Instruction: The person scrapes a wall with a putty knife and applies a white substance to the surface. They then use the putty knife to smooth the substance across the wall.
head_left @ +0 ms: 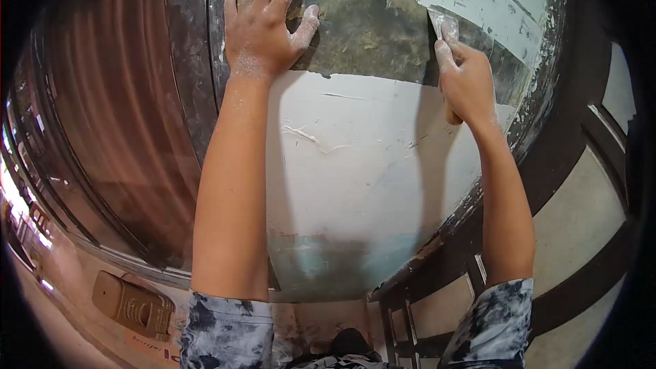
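Observation:
My left hand (pixel 263 20) lies flat with its fingers spread on the dark, bare upper part of the wall panel (pixel 362 27). White dust coats its fingers and wrist. Upper right, my right hand (pixel 468 78) is closed round the handle of a putty knife (pixel 437 24). The blade's tip meets the edge of a patch of white, flaking coating (pixel 478 0). Below both hands, the panel carries a broad white layer (pixel 355 143) with a few raised ridges, turning bluish green near the bottom.
A reddish-brown curtain (pixel 116 82) hangs behind glass at left. Dark framing with pale panels (pixel 581 219) runs along the right. On the floor, lower left, sits a brown case-like container (pixel 133 304) with a handle.

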The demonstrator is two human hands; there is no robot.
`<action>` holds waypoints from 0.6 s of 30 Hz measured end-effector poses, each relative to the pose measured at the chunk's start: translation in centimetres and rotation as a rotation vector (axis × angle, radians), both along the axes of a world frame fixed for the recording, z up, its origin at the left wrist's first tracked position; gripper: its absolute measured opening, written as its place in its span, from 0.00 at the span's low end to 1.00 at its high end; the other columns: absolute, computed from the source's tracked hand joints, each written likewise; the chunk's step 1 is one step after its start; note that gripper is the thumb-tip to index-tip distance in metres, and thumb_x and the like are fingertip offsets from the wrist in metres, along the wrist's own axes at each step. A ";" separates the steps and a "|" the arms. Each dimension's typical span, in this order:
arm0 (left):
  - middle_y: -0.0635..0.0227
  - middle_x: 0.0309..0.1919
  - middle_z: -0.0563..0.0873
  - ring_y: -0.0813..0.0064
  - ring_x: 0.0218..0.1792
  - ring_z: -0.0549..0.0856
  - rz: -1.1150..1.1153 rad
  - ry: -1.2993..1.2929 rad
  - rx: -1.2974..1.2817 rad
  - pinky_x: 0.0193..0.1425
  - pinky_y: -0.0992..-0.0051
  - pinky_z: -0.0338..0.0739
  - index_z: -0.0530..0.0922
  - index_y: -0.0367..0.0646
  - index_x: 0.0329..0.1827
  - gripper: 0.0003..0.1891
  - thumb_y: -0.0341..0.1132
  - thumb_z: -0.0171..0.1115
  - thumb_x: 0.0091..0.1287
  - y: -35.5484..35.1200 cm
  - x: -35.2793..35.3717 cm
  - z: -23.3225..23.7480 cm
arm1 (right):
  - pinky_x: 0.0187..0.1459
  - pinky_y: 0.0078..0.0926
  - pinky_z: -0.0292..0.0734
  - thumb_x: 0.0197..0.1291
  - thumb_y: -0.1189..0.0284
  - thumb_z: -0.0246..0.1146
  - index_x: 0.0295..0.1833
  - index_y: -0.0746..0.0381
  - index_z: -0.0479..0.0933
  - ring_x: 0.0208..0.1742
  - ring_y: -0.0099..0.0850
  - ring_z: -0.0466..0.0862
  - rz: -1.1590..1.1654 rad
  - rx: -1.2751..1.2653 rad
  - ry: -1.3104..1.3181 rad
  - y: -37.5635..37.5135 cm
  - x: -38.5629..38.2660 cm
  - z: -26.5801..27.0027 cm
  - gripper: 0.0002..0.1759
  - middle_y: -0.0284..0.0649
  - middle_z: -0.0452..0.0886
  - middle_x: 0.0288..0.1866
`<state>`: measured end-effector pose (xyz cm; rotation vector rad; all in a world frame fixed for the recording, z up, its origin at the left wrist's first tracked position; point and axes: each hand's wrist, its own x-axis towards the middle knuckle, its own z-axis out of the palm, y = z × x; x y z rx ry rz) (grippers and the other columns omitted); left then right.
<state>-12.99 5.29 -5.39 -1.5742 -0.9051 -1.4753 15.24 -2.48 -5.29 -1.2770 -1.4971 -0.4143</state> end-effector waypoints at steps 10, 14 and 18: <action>0.62 0.80 0.70 0.55 0.84 0.60 0.022 0.030 0.021 0.88 0.53 0.51 0.76 0.48 0.73 0.33 0.43 0.68 0.61 -0.1 -0.2 0.1 | 0.39 0.40 0.77 0.74 0.60 0.60 0.44 0.69 0.84 0.28 0.43 0.82 0.031 -0.056 0.040 -0.6 -0.8 0.3 0.20 0.51 0.82 0.26; 0.62 0.80 0.70 0.56 0.84 0.60 0.053 0.039 0.036 0.87 0.53 0.52 0.76 0.49 0.73 0.33 0.43 0.68 0.61 -0.1 -0.2 0.2 | 0.39 0.40 0.77 0.74 0.61 0.60 0.44 0.69 0.83 0.28 0.42 0.82 0.054 -0.005 0.032 -0.3 -0.4 -0.4 0.19 0.51 0.81 0.26; 0.62 0.80 0.70 0.55 0.84 0.61 0.022 0.021 0.023 0.87 0.52 0.52 0.76 0.49 0.73 0.33 0.43 0.68 0.61 0.0 -0.2 0.2 | 0.39 0.40 0.77 0.73 0.62 0.61 0.44 0.69 0.84 0.28 0.42 0.82 0.066 -0.073 0.088 -0.9 -1.3 0.5 0.19 0.51 0.82 0.26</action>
